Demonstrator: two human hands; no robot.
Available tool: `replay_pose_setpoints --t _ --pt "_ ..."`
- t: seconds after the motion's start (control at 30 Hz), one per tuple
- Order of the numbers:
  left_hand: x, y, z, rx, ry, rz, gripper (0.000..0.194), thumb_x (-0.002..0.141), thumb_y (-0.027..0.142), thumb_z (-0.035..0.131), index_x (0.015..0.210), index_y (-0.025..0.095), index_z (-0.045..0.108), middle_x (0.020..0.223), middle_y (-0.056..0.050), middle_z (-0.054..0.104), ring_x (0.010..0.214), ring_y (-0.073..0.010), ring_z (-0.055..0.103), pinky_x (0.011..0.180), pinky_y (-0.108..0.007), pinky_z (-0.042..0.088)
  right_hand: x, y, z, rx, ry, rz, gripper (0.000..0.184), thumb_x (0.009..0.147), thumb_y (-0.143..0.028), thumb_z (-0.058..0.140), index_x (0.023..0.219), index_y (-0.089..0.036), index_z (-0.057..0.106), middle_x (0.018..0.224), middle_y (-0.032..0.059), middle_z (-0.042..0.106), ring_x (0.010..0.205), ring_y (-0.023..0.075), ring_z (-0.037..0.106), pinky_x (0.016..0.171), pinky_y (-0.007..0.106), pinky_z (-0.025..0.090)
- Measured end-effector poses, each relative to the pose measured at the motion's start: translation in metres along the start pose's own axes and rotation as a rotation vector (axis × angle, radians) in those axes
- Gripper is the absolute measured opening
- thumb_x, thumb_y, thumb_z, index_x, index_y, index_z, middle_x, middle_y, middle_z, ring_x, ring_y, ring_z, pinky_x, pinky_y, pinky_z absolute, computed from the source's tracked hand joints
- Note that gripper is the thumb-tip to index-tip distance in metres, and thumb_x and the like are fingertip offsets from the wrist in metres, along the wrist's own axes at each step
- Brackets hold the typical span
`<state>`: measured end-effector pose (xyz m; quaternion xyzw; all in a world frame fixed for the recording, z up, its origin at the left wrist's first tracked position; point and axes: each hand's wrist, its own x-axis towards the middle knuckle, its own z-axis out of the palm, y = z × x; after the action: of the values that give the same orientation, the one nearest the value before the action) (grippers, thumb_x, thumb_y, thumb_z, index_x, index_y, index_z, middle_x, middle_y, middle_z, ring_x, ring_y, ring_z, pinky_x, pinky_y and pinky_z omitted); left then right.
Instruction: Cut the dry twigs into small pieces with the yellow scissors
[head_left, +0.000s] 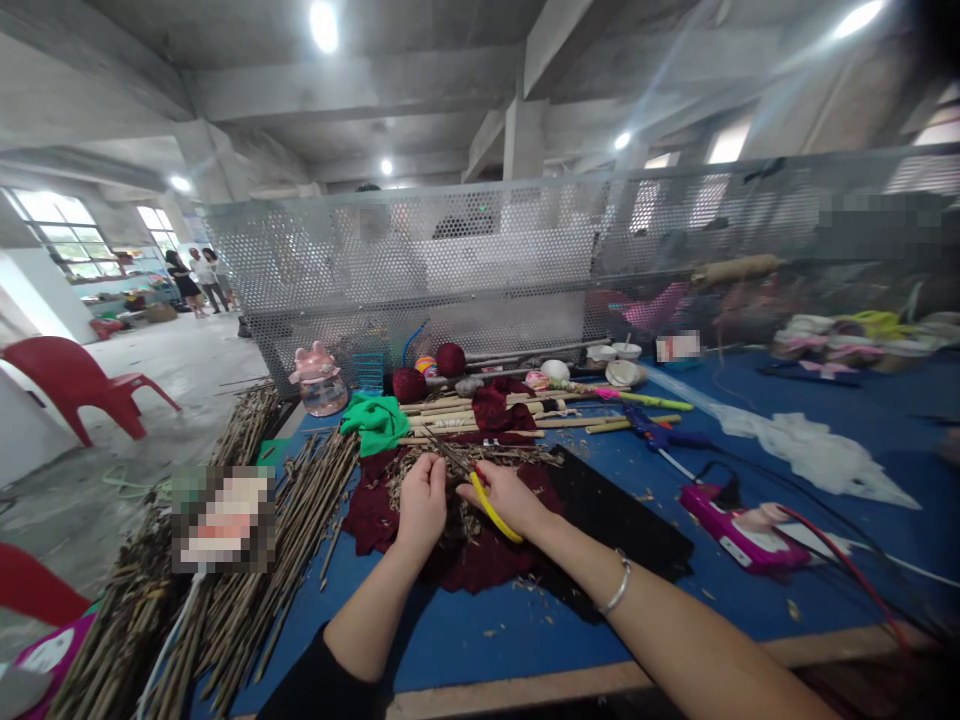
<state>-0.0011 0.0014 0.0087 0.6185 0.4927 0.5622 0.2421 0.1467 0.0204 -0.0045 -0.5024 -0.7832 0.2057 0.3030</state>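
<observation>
In the middle of the table, my right hand (506,495) is closed around yellow-handled scissors (495,512), whose dark blades point up and left. Close on its left, my left hand (422,500) is closed with the fingertips pinched; what they hold is too small to make out. Both hands are above a dark red cloth (472,575) strewn with short bits of dry twig (401,470). Long dry sticks (274,560) lie in bundles to the left of my left hand. A black cloth (622,520) is spread under and beyond my right forearm.
Behind my hands lie a green cloth (375,422), pale rods (442,422) and dark red yarn balls (451,359). A blue glue gun (656,430) and a magenta power strip (739,530) with cords are at right. A perforated metal screen (315,265) borders the table's back.
</observation>
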Motion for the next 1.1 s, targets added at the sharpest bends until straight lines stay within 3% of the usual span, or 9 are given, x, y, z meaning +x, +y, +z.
replay_pose_setpoints --t 0.3,0.47,0.67,0.87,1.1 --pt "0.002 -0.002 -0.001 -0.009 0.04 -0.012 0.023 0.083 0.033 0.038 0.07 0.018 0.05 0.061 0.001 0.047 0.058 -0.0128 0.043 0.058 -0.022 0.032 0.001 0.0 0.0 -0.147 0.023 0.018 0.031 0.073 -0.048 0.055 0.071 -0.019 0.046 0.059 -0.0018 0.052 0.053 0.0104 0.045 0.05 0.021 0.027" --pt "0.001 0.002 0.0 -0.056 0.006 -0.042 0.019 0.081 0.028 0.04 0.074 0.018 0.055 0.065 -0.001 0.053 0.062 -0.0138 0.047 0.06 -0.022 0.034 -0.002 -0.001 0.0 -0.094 0.01 -0.032 0.035 0.069 -0.044 0.061 0.088 -0.02 0.045 0.08 0.0024 0.057 0.073 0.0161 0.055 0.061 0.022 0.035" --pt "-0.003 0.008 0.003 -0.113 -0.008 -0.06 0.019 0.081 0.029 0.04 0.074 0.018 0.055 0.063 0.0 0.053 0.058 -0.0125 0.046 0.057 -0.021 0.035 -0.003 -0.002 0.002 -0.012 0.009 -0.037 0.037 0.067 -0.038 0.065 0.093 -0.02 0.046 0.088 0.0036 0.057 0.078 0.017 0.054 0.067 0.025 0.038" --pt "-0.005 0.009 0.007 -0.263 -0.033 -0.096 0.021 0.083 0.033 0.038 0.078 0.019 0.052 0.072 -0.001 0.057 0.065 -0.0124 0.053 0.065 -0.022 0.043 -0.004 -0.004 0.003 0.03 -0.001 -0.042 0.038 0.066 -0.034 0.066 0.095 -0.02 0.046 0.088 0.0036 0.057 0.079 0.0168 0.054 0.068 0.025 0.038" --pt "-0.007 0.008 0.007 -0.248 -0.06 -0.1 0.023 0.083 0.035 0.039 0.078 0.018 0.052 0.072 -0.002 0.056 0.065 -0.0126 0.052 0.063 -0.022 0.044 -0.005 -0.009 0.001 0.028 -0.006 -0.099 0.041 0.067 -0.034 0.065 0.098 -0.019 0.044 0.094 0.0066 0.055 0.085 0.0185 0.053 0.073 0.028 0.039"
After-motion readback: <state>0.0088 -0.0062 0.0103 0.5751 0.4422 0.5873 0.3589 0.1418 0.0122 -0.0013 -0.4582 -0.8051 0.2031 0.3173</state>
